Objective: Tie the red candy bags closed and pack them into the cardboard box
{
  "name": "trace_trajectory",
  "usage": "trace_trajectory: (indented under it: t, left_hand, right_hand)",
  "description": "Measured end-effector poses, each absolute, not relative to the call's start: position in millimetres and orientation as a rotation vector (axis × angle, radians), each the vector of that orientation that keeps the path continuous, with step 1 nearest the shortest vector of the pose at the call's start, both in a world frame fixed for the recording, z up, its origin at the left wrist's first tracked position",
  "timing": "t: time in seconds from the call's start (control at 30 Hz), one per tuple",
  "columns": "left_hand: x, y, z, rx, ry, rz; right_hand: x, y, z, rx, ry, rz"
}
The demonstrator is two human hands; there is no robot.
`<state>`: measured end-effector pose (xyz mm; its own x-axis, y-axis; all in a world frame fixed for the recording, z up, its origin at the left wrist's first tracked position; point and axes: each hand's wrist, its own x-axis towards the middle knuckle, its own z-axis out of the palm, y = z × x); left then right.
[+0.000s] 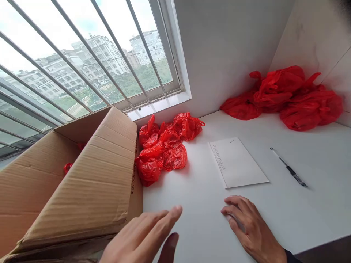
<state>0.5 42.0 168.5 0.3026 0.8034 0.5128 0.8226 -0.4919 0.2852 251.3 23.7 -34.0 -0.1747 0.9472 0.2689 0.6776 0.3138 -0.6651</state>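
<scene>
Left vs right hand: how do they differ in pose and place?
The left hand has its fingers extended; the right hand has its fingers loosely curled. The left hand is beside the cardboard box, while the right hand is by the near edge of the white paper. Both look empty.

The left hand shows at the bottom edge, its back turned up, fingers nearly straight, close together and pointing forward and to the right; its thumb lies lower, darker in shadow and parted from the index finger; the right hand, well apart, is palm down, fingers loosely curled, thumb tip just beside the index fingertip.
</scene>
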Motion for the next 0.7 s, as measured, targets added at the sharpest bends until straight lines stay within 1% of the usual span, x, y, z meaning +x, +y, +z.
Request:
trace_trajectory:
  t: [0.03, 0.1, 0.17, 0.23, 0.43, 0.57, 0.7]
  left_hand:
    - [1.6, 50.8, 158.6, -2.544, -1.604, -0.855]
    - [0.0, 74.5, 135.2, -2.524, -1.847, -0.689]
    - [-5.2, 101.0, 110.9, -2.180, -2.268, -0.691]
    - [-10.5, 123.4, 89.5, -2.038, -2.397, -0.725]
    - [-20.1, 151.5, 53.3, -1.975, -2.496, -0.792]
    - [-24.9, 156.6, 48.4, -1.962, -2.538, -0.802]
    - [-20.7, 151.4, 54.3, -1.954, -2.533, -0.841]
  right_hand:
    - [251.2, 24.4, -32.9, -1.432, -1.927, 0.535]
    - [251.2, 26.1, -29.9, -1.421, -1.916, 0.551]
    - [251.1, 27.8, -26.3, -1.411, -1.898, 0.567]
    - [250.8, 29.4, -22.7, -1.403, -1.875, 0.580]
    - [250.0, 32.8, -15.9, -1.402, -1.792, 0.606]
    - [249.6, 33.9, -14.1, -1.395, -1.770, 0.598]
    - [249.6, 33.8, -14.2, -1.399, -1.769, 0.607]
